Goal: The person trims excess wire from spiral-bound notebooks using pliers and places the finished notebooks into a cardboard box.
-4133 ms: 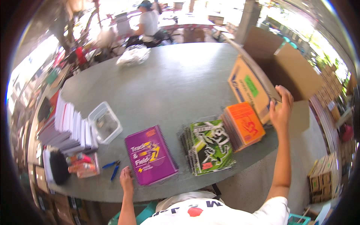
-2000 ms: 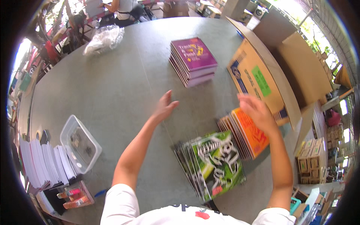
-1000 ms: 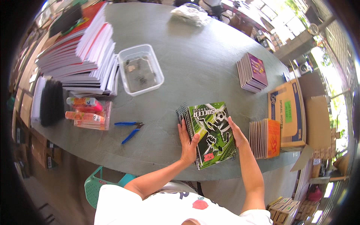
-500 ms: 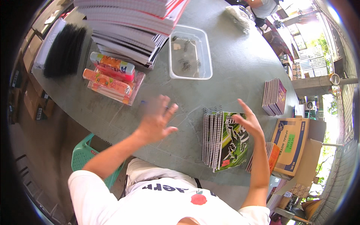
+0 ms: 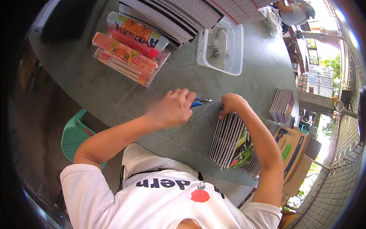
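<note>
My left hand is closed around small pliers with blue handles; their metal jaws point right, toward the notebooks. A stack of spiral notebooks with green and black covers lies at the table's near right, bindings facing left. At its far end my right hand is closed, thumb and fingers pinching around the end of the wire bindings. What exactly is between those fingertips is partly hidden. Beyond both hands, a clear plastic tub contains several dark wire coil pieces.
Orange and pink packaged stationery lies at the left, beside a tall stack of papers. Smaller notebooks and a cardboard box are at the right. A green stool stands by the table's near left edge.
My left hand, open and blurred before, now holds the blue pliers and has moved right. My right hand has gone from open above the notebooks to closed at their far end. The view has shifted.
</note>
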{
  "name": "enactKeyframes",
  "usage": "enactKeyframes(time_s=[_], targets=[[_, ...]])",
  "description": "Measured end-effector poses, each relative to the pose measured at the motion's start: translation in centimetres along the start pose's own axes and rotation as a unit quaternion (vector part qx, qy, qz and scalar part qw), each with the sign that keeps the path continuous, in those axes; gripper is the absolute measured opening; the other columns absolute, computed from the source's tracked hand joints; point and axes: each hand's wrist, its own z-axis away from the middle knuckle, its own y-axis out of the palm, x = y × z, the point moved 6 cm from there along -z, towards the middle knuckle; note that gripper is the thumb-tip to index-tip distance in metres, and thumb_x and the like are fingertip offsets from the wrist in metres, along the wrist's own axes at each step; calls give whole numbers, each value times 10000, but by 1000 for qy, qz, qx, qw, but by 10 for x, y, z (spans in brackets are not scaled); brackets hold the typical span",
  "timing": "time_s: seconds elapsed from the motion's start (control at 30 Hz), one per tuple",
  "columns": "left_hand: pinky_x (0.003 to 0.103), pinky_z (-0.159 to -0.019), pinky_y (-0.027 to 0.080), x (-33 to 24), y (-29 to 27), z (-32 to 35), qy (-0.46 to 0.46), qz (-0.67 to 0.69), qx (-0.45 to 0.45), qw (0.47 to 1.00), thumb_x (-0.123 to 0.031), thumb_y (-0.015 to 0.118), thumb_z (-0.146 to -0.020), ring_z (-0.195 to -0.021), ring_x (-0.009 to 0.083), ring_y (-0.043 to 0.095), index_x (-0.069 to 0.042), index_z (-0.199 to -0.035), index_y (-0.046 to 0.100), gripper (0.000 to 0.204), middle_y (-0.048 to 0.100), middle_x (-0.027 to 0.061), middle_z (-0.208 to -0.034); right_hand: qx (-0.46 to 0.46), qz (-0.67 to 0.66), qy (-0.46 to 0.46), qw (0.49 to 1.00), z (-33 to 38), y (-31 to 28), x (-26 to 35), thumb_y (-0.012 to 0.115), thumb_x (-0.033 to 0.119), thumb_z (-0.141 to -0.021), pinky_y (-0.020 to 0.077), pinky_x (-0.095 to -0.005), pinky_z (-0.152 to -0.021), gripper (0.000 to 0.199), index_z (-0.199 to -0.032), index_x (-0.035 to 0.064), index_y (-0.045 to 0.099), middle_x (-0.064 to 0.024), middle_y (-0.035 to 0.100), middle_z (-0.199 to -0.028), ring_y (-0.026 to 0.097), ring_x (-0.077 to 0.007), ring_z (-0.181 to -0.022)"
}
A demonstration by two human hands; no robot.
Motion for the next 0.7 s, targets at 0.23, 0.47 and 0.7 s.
enactKeyframes(time_s=[0.23, 0.47, 0.7], targets=[[404, -811, 412, -29, 26, -19, 85, -36, 75, 993, -222, 642, -695, -939, 289, 515, -44, -1005, 563, 367, 546, 123, -919, 4, -34, -48, 998, -19, -6, -6, 819, 368, -540, 520, -371, -700, 504, -826, -20, 670, -173, 662, -842, 650, -278, -786], [435, -903, 343, -44, 58, -49, 159, -177, 37, 971, -241, 641, -700, -1007, 284, 482, -16, -1122, 560, 485, 548, 127, -969, -39, -237, -40, 970, -32, -6, -24, 781, 236, -598, 527, -315, -536, 337, -677, -58, 636, -135, 627, -602, 629, -216, -535], [440, -895, 343, -48, 64, -58, 185, -183, 65, 963, -232, 612, -728, -1004, 272, 485, -25, -1115, 579, 440, 553, 114, -968, 23, -347, -60, 936, -30, 0, -30, 769, 206, -599, 533, -311, -547, 283, -681, -34, 644, -124, 642, -633, 640, -210, -574]])
